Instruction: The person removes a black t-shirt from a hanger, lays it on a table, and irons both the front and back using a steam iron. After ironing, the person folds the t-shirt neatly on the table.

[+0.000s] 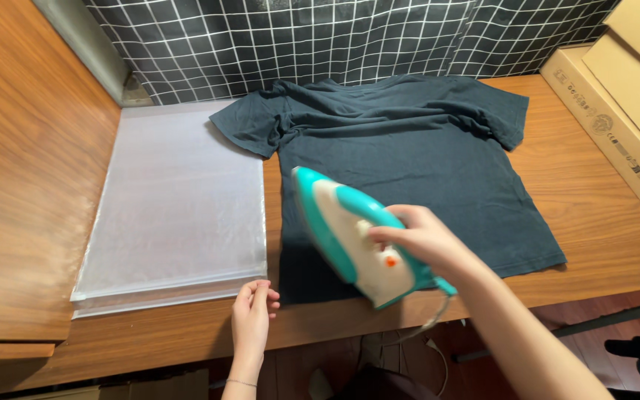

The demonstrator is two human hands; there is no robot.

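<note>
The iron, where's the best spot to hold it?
Hold the iron by its teal handle on top, coming from above and behind, as the right hand does. The handle arches over the white body, leaving a gap for fingers, and keeps your grip away from the flat plate facing the dark t-shirt.

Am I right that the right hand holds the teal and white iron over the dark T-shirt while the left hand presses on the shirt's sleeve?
Not quite. The head view shows the left hand on the wooden table by the clear plastic bags, off the sleeve. The right hand does hold the iron over the T-shirt.
</note>
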